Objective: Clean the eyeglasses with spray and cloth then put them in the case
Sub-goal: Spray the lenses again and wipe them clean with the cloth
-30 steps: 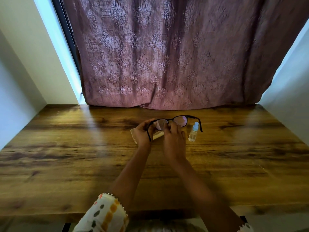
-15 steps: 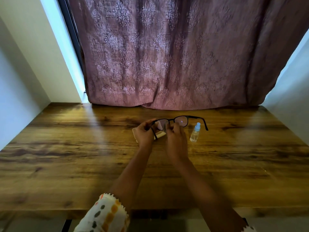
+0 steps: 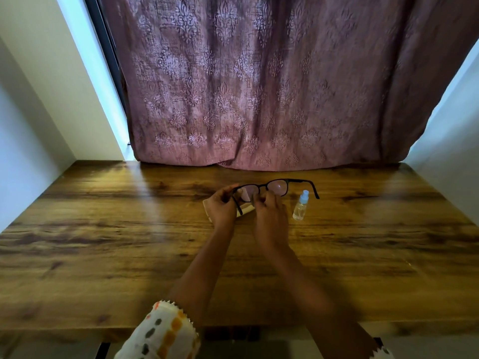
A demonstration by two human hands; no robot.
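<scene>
Black-framed eyeglasses [image 3: 279, 187] are held a little above the wooden table [image 3: 103, 242], arms unfolded and pointing toward me. My left hand [image 3: 221, 207] grips the frame's left corner at the hinge. My right hand [image 3: 270, 216] pinches the left lens, and a pale piece of cloth [image 3: 244, 194] shows through that lens at the fingertips. A small clear spray bottle [image 3: 300, 207] with a light blue cap stands on the table just right of my right hand, untouched. Under my hands lies a beige flat object [image 3: 245, 210], mostly hidden; I cannot tell whether it is the case.
A mauve patterned curtain [image 3: 259, 86] hangs down to the table's far edge. White walls close in on the left and right sides. The table's near edge runs just above my sleeves at the bottom of the view.
The hands and eyeglasses stay in the same spot, with the right fingers shifting slightly on the left lens. The view has tilted a little. The spray bottle has not moved.
</scene>
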